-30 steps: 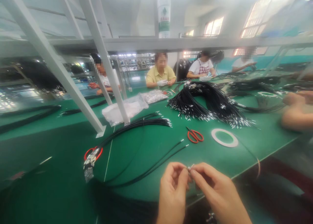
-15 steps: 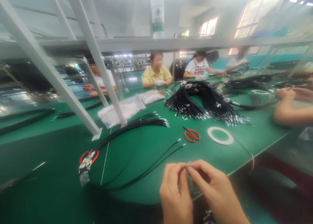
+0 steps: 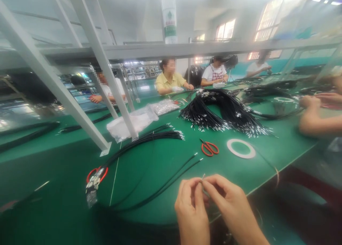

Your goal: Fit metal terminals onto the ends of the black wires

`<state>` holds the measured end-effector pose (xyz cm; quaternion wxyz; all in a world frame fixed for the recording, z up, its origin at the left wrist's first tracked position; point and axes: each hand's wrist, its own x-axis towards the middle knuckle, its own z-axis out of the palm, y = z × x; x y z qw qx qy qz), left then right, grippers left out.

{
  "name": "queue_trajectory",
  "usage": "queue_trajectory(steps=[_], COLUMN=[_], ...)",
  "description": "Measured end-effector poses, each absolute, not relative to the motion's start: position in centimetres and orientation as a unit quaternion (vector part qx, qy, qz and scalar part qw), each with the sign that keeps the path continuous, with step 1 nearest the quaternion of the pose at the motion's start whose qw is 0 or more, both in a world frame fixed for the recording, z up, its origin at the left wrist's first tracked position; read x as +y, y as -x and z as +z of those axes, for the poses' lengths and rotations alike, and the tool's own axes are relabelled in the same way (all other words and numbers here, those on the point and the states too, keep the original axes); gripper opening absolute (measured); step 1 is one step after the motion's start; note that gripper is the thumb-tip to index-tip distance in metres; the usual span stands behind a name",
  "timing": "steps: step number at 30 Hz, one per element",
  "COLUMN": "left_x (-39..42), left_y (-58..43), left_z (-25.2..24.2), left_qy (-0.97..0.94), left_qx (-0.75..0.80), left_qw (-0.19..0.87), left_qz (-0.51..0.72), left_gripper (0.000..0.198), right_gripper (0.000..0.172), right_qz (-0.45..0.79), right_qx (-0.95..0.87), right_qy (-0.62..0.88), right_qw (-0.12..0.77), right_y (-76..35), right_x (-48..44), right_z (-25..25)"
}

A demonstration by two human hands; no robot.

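My left hand (image 3: 191, 205) and my right hand (image 3: 227, 198) meet at the near edge of the green table, fingertips pinched together. Between them is a thin wire-like piece (image 3: 203, 176), its pale tip poking out above the fingers; most of it is hidden. Just beyond my left hand lie two black cables (image 3: 171, 180) with silvery ends. Red-handled scissors (image 3: 210, 148) rest a little farther off, beside a white ring-shaped roll (image 3: 241, 148). A thin strip trails from the roll over the table edge.
Metal posts (image 3: 91, 84) and a shelf stand at left and across the back. Cable bundles (image 3: 221, 109) lie ahead, clear plastic bags (image 3: 133, 120) left of them. Another red-handled tool (image 3: 96, 175) sits under wrapped cable ends. Co-workers sit opposite; one person's arms (image 3: 317, 120) are at right.
My fingertips have shifted slightly left, and more of the thin piece's tip shows above them. Across the table, the co-worker in yellow has moved a hand outward to the right.
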<state>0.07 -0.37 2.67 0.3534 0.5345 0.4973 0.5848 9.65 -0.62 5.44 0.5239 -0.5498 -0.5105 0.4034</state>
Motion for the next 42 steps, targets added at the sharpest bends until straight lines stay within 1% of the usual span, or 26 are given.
queue_trajectory(steps=[2, 5, 10, 20, 28, 32, 38, 42], left_x=[-0.15, 0.09, 0.17, -0.12, -0.45, -0.57, -0.63, -0.48], left_y=[-0.06, -0.04, -0.07, -0.35, -0.23, -0.15, 0.07, 0.19], left_z=[2.16, 1.58, 1.77, 2.05, 2.16, 2.18, 2.23, 2.35], left_qy=[-0.505, -0.480, -0.495, -0.499, -0.475, -0.473, -0.481, -0.479], left_qx=[0.498, 0.502, 0.490, 0.524, 0.510, 0.512, 0.498, 0.481], left_qw=[0.402, 0.431, 0.421, 0.384, 0.435, 0.432, 0.418, 0.432], left_qz=[0.579, 0.577, 0.581, 0.573, 0.570, 0.572, 0.588, 0.593], left_gripper=[0.018, 0.025, 0.020, 0.018, 0.021, 0.023, 0.020, 0.018], right_gripper=[0.027, 0.028, 0.029, 0.027, 0.027, 0.029, 0.031, 0.029], right_qz=[0.415, 0.409, 0.369, 0.371, 0.365, 0.385, 0.400, 0.413], right_qx=[-0.505, -0.506, -0.523, -0.543, -0.529, -0.507, -0.501, -0.506], right_qy=[0.550, 0.566, 0.593, 0.580, 0.584, 0.586, 0.586, 0.567], right_qw=[0.520, 0.507, 0.489, 0.480, 0.495, 0.501, 0.495, 0.502], right_y=[-9.70, -9.77, -9.85, -9.84, -9.32, -8.96, -9.35, -9.80], right_x=[-0.46, -0.32, -0.31, -0.57, -0.77, -0.58, -0.12, -0.21], right_z=[5.37, 5.35, 5.30, 5.05, 5.51, 5.53, 5.39, 5.37])
